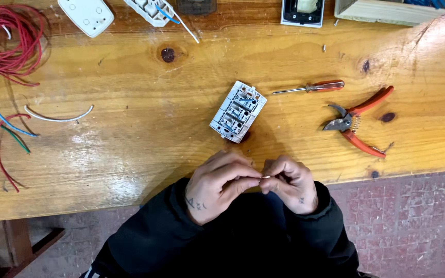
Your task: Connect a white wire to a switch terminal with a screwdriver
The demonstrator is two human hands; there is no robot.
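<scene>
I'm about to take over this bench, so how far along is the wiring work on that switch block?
Done, by the look of it: short wires lie cut on the table, the white wire piece among them. In hand: the left hand and right hand pinch a tiny pale piece between their fingertips. Left: the switch block lies back up with no wires attached; screwdriver and red-handled cutters lie untouched.

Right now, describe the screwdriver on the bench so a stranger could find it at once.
Start at the wooden workbench and find the white switch module lying near its middle. Just right of it lies the screwdriver, pointing left, above the orange-handled pruning shears. It is the one straight tool there: thin metal shaft, translucent red handle.
</scene>
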